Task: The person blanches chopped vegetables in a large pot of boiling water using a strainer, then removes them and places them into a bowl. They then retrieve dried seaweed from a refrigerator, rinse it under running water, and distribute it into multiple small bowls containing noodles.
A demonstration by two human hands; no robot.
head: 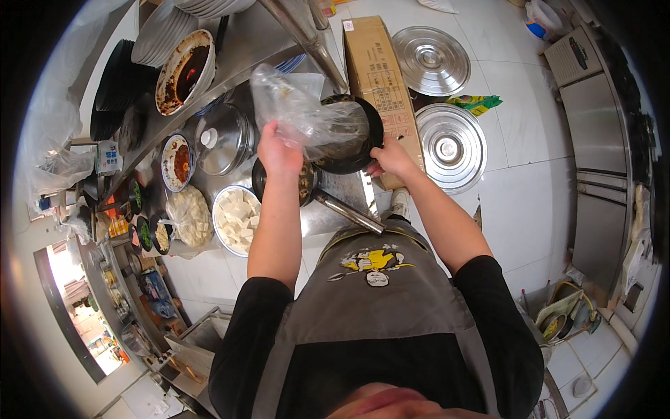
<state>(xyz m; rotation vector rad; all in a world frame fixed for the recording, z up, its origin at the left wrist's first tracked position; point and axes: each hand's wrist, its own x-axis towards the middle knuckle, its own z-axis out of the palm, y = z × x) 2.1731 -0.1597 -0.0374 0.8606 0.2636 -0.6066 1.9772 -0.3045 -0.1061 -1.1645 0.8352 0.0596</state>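
Observation:
My left hand (281,150) grips a clear plastic bag (277,94). The bag's loose end stretches right, over the inside of a black bowl (378,123). My right hand (393,158) holds this bowl by its right rim, fingers partly under it. What lies in the bowl is hard to make out through the film. Partly behind my left forearm sits a dark pan (306,183) with round brownish marks; its metal handle (349,210) points towards me. To the left stands a blue-rimmed bowl of white cubes, perhaps tofu (236,213).
On the steel worktop (335,183) are a glass-lidded pot (222,139), a bowl of red sauce (178,163) and a bagged pale food (189,216). A steel shelf (241,65) overhangs it, bearing a sauce-stained bowl (186,70). A cardboard box (374,63) and steel lids (451,149) lie right.

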